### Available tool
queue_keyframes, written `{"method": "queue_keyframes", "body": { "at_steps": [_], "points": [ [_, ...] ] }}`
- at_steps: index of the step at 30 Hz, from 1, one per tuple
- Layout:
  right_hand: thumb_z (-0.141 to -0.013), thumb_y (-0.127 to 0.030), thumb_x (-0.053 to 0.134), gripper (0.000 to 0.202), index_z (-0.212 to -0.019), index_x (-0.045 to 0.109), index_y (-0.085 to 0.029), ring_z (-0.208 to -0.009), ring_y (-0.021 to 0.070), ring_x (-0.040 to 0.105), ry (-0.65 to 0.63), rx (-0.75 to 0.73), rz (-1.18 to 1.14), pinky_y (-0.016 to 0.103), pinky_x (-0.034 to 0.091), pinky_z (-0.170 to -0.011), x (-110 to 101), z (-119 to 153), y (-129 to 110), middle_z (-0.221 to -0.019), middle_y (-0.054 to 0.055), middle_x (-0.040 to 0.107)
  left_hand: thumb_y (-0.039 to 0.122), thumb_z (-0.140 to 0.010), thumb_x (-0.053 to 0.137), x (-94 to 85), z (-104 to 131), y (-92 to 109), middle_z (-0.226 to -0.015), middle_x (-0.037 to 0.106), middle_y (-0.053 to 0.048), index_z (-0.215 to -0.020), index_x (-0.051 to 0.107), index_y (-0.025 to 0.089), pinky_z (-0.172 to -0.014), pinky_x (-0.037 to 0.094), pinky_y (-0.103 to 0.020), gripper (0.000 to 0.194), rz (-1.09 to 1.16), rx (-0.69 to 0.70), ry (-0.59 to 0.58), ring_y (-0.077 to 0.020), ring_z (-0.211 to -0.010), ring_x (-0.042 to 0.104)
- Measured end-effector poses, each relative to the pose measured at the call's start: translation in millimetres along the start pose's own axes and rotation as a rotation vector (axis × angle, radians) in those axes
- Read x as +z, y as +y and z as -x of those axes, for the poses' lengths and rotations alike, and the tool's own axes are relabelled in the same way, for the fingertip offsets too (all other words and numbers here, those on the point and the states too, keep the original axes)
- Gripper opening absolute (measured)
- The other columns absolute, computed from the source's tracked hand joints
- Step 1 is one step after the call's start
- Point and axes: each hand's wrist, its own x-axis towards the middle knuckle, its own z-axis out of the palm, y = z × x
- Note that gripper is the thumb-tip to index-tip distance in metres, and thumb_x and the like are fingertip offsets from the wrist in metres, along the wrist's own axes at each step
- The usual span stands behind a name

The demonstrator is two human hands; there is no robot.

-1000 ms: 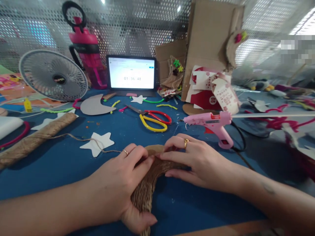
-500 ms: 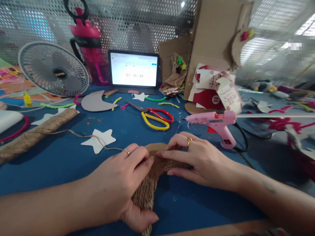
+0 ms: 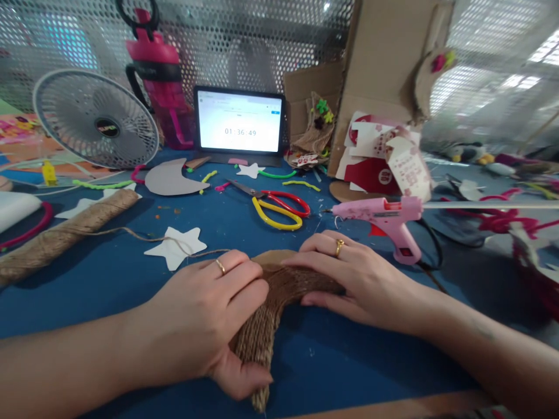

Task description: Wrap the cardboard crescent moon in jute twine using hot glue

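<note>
A curved cardboard piece (image 3: 273, 260), largely covered with rows of brown twine (image 3: 257, 334), lies on the blue table between my hands. My left hand (image 3: 218, 320) grips its left arm, fingers on top and thumb along the lower edge. My right hand (image 3: 345, 282) holds the right arm, fingers above and thumb at the inner edge. Bare cardboard shows along the top of the curve. A loose strand runs from under my left fingers across a white paper star (image 3: 177, 247) to the twine roll (image 3: 70, 233) on the left.
Beyond my hands lie red-and-yellow scissors (image 3: 279, 209) and a pink glue gun (image 3: 388, 218). A grey crescent (image 3: 170, 179), a fan (image 3: 96, 119), a pink bottle (image 3: 163, 99) and a tablet (image 3: 239, 122) stand or lie farther back. Cardboard (image 3: 384, 70) rises at the back right.
My right fingers have shifted slightly up and right, and my left fingers have moved a little left, uncovering more of the twine rows at the bend.
</note>
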Motion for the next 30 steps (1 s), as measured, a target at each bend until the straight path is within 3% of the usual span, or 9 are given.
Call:
{"method": "queue_keyframes", "body": {
  "at_steps": [7, 10, 17, 23, 30],
  "points": [
    [-0.089, -0.035, 0.053, 0.043, -0.128, 0.047, -0.021, -0.102, 0.0217, 0.05, 0.01, -0.004, -0.035, 0.038, 0.046, -0.088, -0.5, 0.0, -0.5, -0.11, 0.008, 0.055, 0.065, -0.059, 0.06, 4.4, -2.4, -1.2, -0.1, 0.062, -0.018, -0.093, 0.063, 0.005, -0.087, 0.05, -0.047, 0.069, 0.125, -0.139, -0.046, -0.0326, -0.096, 0.056],
    [-0.088, -0.039, 0.054, 0.039, -0.124, 0.053, -0.025, -0.099, 0.0214, 0.051, -0.002, 0.017, -0.034, 0.037, 0.047, -0.084, 0.0, 0.0, 0.2, -0.108, 0.006, 0.056, 0.066, -0.054, 0.064, 3.8, -1.8, -1.7, -0.106, 0.06, -0.018, -0.096, 0.061, 0.006, -0.09, 0.048, -0.049, 0.073, 0.161, -0.178, -0.077, -0.0335, -0.101, 0.054],
    [-0.087, -0.039, 0.055, 0.033, -0.117, 0.06, -0.025, -0.096, 0.0197, 0.053, 0.03, 0.025, -0.044, 0.034, 0.047, -0.083, 0.2, 0.1, 1.0, -0.103, 0.006, 0.056, 0.067, -0.054, 0.064, 4.1, -1.3, -3.0, -0.111, 0.058, -0.018, -0.098, 0.059, 0.008, -0.093, 0.045, -0.05, 0.074, 0.2, -0.218, -0.134, -0.0338, -0.105, 0.051],
    [-0.087, -0.038, 0.055, 0.046, -0.129, 0.046, -0.02, -0.105, 0.0221, 0.052, -0.013, 0.035, -0.087, 0.04, 0.045, -0.091, -2.3, -2.0, -1.6, -0.114, 0.01, 0.056, 0.065, -0.056, 0.062, 5.9, -0.8, -2.8, -0.12, 0.056, -0.021, -0.122, 0.051, 0.002, -0.097, 0.042, -0.053, 0.092, 0.172, -0.211, -0.157, -0.0358, -0.11, 0.05],
    [-0.085, -0.036, 0.058, 0.049, -0.129, 0.044, -0.019, -0.11, 0.0233, 0.052, 0.016, 0.022, -0.022, 0.041, 0.045, -0.093, -4.0, -2.8, -1.3, -0.119, 0.011, 0.056, 0.069, -0.056, 0.059, 5.4, -1.7, -2.4, -0.131, 0.051, -0.023, -0.132, 0.044, 0.001, -0.1, 0.038, -0.054, 0.103, 0.139, -0.246, -0.241, -0.039, -0.117, 0.046]
  ]
}}
